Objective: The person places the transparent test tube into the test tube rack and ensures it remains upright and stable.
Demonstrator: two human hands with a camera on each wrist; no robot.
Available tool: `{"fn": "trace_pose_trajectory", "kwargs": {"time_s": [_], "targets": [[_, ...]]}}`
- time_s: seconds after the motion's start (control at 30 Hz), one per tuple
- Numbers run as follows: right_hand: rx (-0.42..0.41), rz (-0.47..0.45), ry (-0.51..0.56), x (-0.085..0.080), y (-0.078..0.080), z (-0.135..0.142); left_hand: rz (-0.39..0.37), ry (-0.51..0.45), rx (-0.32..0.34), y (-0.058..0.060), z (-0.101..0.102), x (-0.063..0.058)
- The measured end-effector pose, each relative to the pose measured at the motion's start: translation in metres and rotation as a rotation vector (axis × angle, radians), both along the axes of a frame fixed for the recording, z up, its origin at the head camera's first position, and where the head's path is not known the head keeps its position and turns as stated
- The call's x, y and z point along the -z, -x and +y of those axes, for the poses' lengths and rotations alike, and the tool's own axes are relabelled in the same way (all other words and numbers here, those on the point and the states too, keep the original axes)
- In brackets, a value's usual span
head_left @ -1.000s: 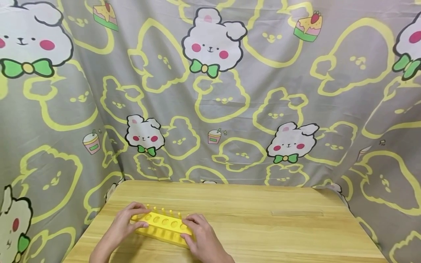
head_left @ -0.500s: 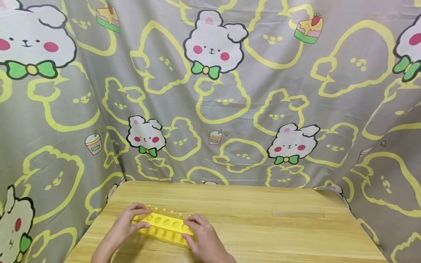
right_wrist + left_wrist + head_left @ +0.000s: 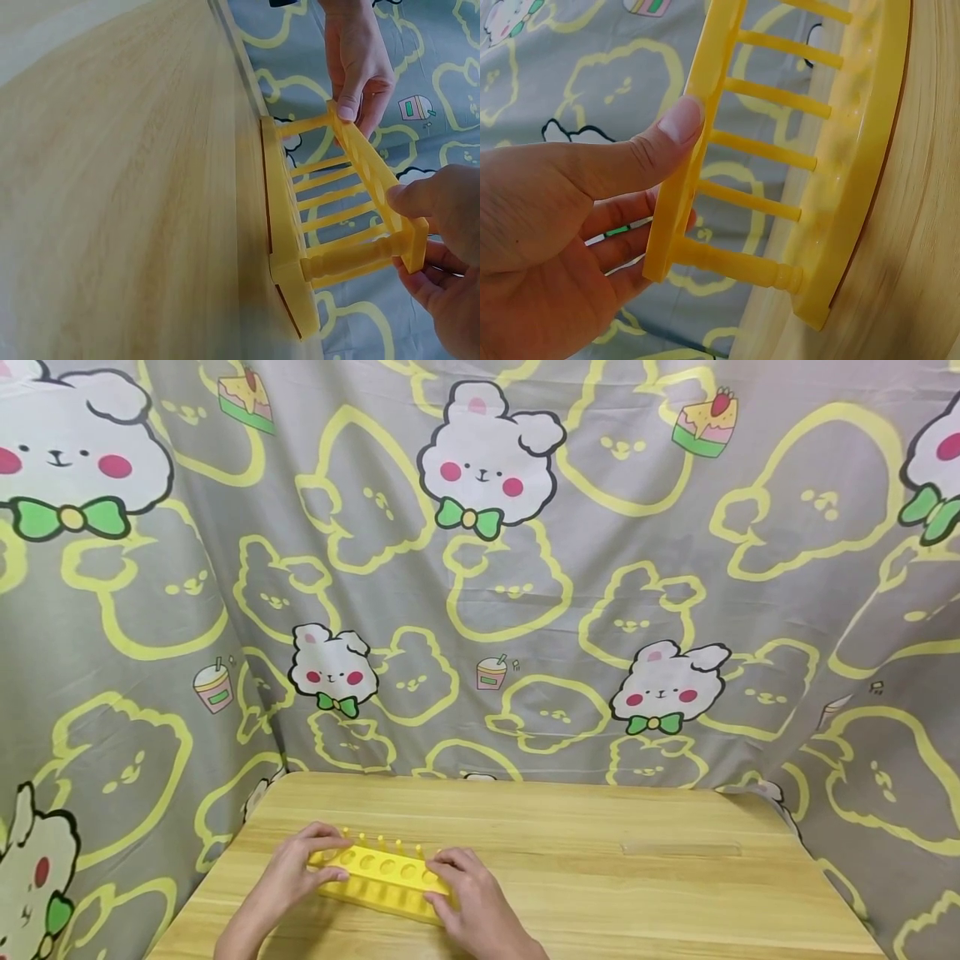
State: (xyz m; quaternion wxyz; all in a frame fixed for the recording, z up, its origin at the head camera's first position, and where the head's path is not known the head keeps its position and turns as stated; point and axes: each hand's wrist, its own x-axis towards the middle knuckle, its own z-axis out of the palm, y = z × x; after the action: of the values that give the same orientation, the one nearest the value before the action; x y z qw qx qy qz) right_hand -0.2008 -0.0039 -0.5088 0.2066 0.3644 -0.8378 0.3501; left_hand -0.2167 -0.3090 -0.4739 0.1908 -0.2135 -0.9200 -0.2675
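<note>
A yellow plastic test tube rack [image 3: 390, 868] stands upright on the wooden table, left of the middle. Its upper plate has a row of round holes, and a row of thin pegs rises along the far side. My left hand [image 3: 292, 870] grips the left end of the upper plate; in the left wrist view the thumb lies on the near edge, with fingers behind. At the other end, my right hand [image 3: 450, 232] pinches the plate between thumb and fingers. Posts join the plate to a solid base [image 3: 281, 217], which rests on the table. No tubes show in the holes.
A clear, flat strip [image 3: 681, 849] lies on the table [image 3: 600, 902] to the right of the rack. Grey curtains [image 3: 525, 568] with rabbit prints hang behind the table and at both sides.
Both hands and the test tube rack have shifted slightly to the right together. The grip at each end looks the same. The clear strip stays in place.
</note>
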Motion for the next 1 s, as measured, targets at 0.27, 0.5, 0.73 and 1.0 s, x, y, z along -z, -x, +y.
{"fn": "trace_pose_trajectory", "kwargs": {"time_s": [0.27,0.5,0.73,1.0], "targets": [[-0.014,-0.003,0.001,0.0,-0.001,0.005,-0.07,0.03,0.029,-0.002,0.001,-0.002],[-0.007,0.014,0.004,-0.003,-0.001,0.013,-0.067,0.026,0.044,-0.002,0.009,-0.004],[0.007,0.015,-0.01,-0.003,-0.001,0.02,-0.058,0.027,0.06,-0.001,0.015,-0.004],[0.01,0.011,-0.001,-0.002,0.001,0.027,-0.085,0.018,0.071,-0.002,0.02,-0.003]]}}
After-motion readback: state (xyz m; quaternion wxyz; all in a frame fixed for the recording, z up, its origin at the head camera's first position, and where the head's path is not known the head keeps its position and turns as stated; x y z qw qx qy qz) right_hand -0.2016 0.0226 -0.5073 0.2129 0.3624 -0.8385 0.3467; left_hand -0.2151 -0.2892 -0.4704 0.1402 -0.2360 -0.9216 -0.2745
